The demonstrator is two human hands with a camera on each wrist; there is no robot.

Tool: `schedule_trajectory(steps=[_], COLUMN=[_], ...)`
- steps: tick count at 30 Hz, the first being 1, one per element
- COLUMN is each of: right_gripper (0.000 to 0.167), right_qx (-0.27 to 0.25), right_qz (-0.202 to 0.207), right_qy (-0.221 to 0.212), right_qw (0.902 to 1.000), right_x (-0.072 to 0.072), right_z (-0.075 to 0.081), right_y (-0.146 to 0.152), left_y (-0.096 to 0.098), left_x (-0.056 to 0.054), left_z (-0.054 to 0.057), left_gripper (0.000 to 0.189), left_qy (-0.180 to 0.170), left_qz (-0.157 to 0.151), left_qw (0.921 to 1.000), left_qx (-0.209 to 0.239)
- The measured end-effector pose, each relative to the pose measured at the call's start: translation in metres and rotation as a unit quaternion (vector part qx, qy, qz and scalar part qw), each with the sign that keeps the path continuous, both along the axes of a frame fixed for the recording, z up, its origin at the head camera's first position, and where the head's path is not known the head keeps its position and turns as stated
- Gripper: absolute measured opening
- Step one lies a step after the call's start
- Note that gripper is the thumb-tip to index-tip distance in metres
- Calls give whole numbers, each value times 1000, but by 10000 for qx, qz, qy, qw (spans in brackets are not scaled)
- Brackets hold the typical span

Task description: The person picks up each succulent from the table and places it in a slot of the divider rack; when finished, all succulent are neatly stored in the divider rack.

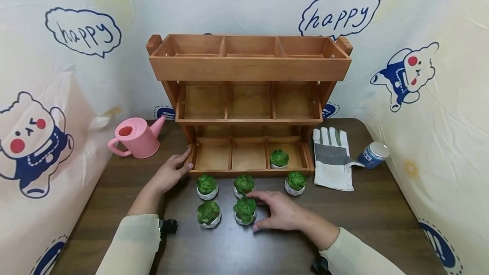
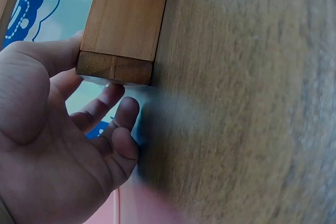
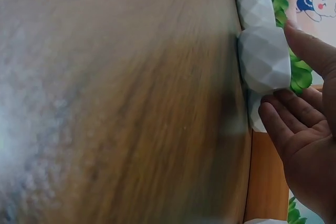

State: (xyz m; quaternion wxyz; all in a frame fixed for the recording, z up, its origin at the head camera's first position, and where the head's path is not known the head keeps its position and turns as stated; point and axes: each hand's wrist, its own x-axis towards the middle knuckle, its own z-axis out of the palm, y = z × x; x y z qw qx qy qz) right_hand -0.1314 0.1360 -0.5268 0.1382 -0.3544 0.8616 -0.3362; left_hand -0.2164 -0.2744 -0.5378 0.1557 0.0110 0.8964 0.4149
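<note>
My left hand (image 1: 170, 173) touches the lower left corner of a wooden three-tier shelf (image 1: 250, 69), thumb at the front and a finger along the side. In the left wrist view the other fingers are loosely bent beside the shelf's wooden end (image 2: 118, 24). My right hand (image 1: 280, 210) has thumb and fingers spread on either side of a potted succulent (image 1: 244, 210), front right in a group. Its faceted white pot (image 3: 265, 59) lies between the fingertips and thumb in the right wrist view. Behind it stands another potted succulent (image 1: 243, 183), overlapped by the fingertips.
More succulents stand at left (image 1: 206, 186), front left (image 1: 209, 213) and right (image 1: 296, 182). One succulent (image 1: 279, 158) sits in the bottom tier's right compartment. A pink watering can (image 1: 139, 138) stands left; gloves (image 1: 331, 160) and a blue jar (image 1: 373, 155) lie right.
</note>
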Motion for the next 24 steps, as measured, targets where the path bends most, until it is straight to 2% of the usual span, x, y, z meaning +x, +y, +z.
schedule_trajectory(steps=[7,15,24], right_gripper=[88,86,81], right_qx=[55,148,328], right_qz=[174,609,687], right_qy=[75,192,79], right_qw=[9998,9979,9971], right_x=[-1,-2,1], right_z=[-2,-5,-5], right_y=[-8,-20,-32], left_y=[-1,-1,-2], left_x=[-2,-2,-2], left_z=[0,0,0], left_gripper=[70,70,72], left_qy=[-59,-36,-4], left_qz=[2,-12,-69], left_qw=[10000,10000,10000], left_qx=[-34,-41,-38])
